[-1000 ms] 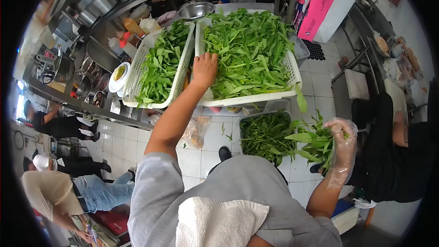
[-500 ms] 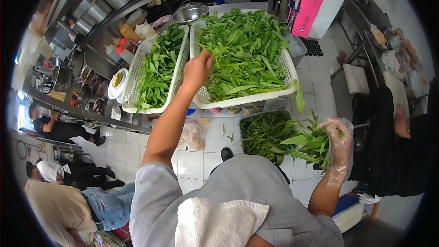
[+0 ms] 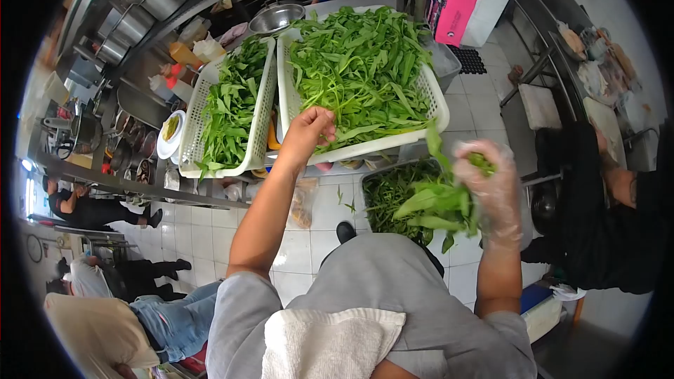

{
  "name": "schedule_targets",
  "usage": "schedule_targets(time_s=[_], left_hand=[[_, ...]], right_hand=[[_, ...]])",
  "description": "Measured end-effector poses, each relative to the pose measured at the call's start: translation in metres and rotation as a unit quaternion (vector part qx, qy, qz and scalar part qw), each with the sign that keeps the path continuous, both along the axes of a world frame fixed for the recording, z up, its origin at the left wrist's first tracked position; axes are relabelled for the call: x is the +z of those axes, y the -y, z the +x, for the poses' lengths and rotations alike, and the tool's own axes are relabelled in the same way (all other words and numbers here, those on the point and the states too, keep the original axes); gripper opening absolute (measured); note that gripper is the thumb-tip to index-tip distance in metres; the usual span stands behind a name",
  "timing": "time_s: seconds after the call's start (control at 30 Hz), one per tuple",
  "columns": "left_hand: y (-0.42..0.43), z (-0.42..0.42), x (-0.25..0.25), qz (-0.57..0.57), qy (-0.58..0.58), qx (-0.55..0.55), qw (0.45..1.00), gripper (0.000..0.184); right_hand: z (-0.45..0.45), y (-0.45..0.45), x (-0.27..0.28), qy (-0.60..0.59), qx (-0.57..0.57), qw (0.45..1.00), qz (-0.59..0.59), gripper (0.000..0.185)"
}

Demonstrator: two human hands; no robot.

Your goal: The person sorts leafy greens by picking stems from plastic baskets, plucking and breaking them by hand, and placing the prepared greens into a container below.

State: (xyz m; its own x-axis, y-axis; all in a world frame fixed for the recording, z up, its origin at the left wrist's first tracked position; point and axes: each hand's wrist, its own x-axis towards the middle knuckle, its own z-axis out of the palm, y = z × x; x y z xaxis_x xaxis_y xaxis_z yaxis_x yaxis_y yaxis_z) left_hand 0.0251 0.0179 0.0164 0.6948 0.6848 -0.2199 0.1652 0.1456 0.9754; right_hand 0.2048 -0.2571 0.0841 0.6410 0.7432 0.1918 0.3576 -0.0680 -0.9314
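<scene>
My left hand (image 3: pixel 307 137), bare, is over the front left corner of a large white basket (image 3: pixel 382 144) heaped with leafy greens (image 3: pixel 372 70). Its fingers are pinched together; whether a stem is between them I cannot make out. My right hand (image 3: pixel 488 182), in a clear plastic glove and blurred by motion, grips a bunch of long-leaved greens (image 3: pixel 442 203) that look like water spinach. The leaves hang left over a bin of darker greens and stems (image 3: pixel 390 193) on the floor. A narrower white basket (image 3: pixel 261 116) of greens stands left of the large one.
Behind the baskets is a steel bowl (image 3: pixel 277 18). Sauce bottles (image 3: pixel 179 74) and a white plate (image 3: pixel 168 144) stand on the left. A plastic bag (image 3: pixel 302 202) lies on the tiled floor. A person in black (image 3: pixel 600 238) is close on my right; several others are at left.
My left hand has come down toward the front rim of the large basket. My right hand has moved left and up with its bunch of greens. The view has shifted slightly.
</scene>
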Motion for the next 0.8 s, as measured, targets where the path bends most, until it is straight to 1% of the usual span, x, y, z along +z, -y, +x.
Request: schedule_targets(time_s=[0.03,0.1,0.17,0.2,0.23,0.27,0.3,0.37,0.4,0.43,0.47,0.5,0.53,0.57,0.63,0.7,0.73,0.77,0.8], left_hand=[[0.002,-0.001,0.0,-0.001,-0.001,-0.003,1.0,0.015],[0.006,-0.003,0.0,0.053,-0.01,-0.027,0.998,0.02],[0.011,-0.002,0.001,0.055,-0.006,-0.022,0.998,0.021],[0.015,-0.002,0.001,0.057,-0.003,-0.014,0.998,0.022],[0.018,-0.003,0.001,0.055,-0.001,-0.016,0.998,0.022],[0.021,-0.003,0.0,0.067,-0.011,-0.015,0.998,0.023],[0.024,-0.004,0.0,0.078,-0.021,-0.014,0.997,0.025],[0.032,-0.007,-0.005,0.062,-0.002,-0.008,0.998,0.024],[0.035,-0.009,-0.008,0.057,0.022,-0.014,0.998,0.024],[0.038,-0.012,-0.01,0.051,0.047,-0.017,0.997,0.024],[0.042,-0.014,-0.008,0.011,0.061,-0.017,0.998,0.023],[0.044,-0.017,-0.012,0.009,0.063,-0.011,0.998,0.023],[0.045,-0.019,-0.018,-0.015,0.079,-0.015,0.997,0.023],[0.046,-0.019,-0.022,-0.039,0.096,-0.02,0.994,0.022],[0.055,-0.017,-0.024,-0.04,0.108,-0.013,0.993,0.02],[0.065,-0.016,-0.022,-0.005,0.135,0.016,0.991,0.018],[0.061,-0.02,-0.028,0.053,0.13,0.005,0.99,0.015],[0.055,-0.023,-0.032,0.052,0.132,0.005,0.99,0.015],[0.048,-0.023,-0.035,0.032,0.127,0.038,0.991,0.013]], right_hand=[[-0.002,-0.013,0.003,0.181,0.067,0.981,0.009,0.014],[-0.011,-0.043,0.005,0.267,0.08,0.96,0.012,0.014],[-0.018,-0.077,-0.005,0.343,0.075,0.936,0.028,0.02],[-0.017,-0.093,-0.017,0.344,0.074,0.936,0.026,0.02],[-0.016,-0.11,-0.031,0.443,0.077,0.892,0.049,0.02],[-0.018,-0.122,-0.039,0.538,0.079,0.836,0.072,0.021],[-0.023,-0.129,-0.044,0.54,0.08,0.835,0.071,0.021],[-0.033,-0.142,-0.047,0.488,0.125,0.864,-0.028,0.02],[-0.035,-0.143,-0.05,0.442,0.15,0.885,-0.007,0.016],[-0.038,-0.143,-0.051,0.445,0.157,0.882,-0.005,0.016],[-0.041,-0.143,-0.052,0.428,0.151,0.891,0.016,0.014],[-0.043,-0.142,-0.054,0.408,0.144,0.901,0.036,0.013],[-0.046,-0.143,-0.056,0.374,0.141,0.916,0.025,0.01],[-0.045,-0.141,-0.055,0.374,0.144,0.916,0.024,0.01],[-0.042,-0.136,-0.047,0.484,0.107,0.868,-0.033,0.006],[-0.024,-0.142,-0.051,0.332,-0.01,0.943,0.009,0.007],[-0.018,-0.143,-0.047,0.228,-0.063,0.97,-0.048,0.012],[-0.012,-0.136,-0.041,0.195,-0.069,0.978,0.016,0.013],[-0.009,-0.131,-0.035,0.138,-0.059,0.989,0.002,0.015]])
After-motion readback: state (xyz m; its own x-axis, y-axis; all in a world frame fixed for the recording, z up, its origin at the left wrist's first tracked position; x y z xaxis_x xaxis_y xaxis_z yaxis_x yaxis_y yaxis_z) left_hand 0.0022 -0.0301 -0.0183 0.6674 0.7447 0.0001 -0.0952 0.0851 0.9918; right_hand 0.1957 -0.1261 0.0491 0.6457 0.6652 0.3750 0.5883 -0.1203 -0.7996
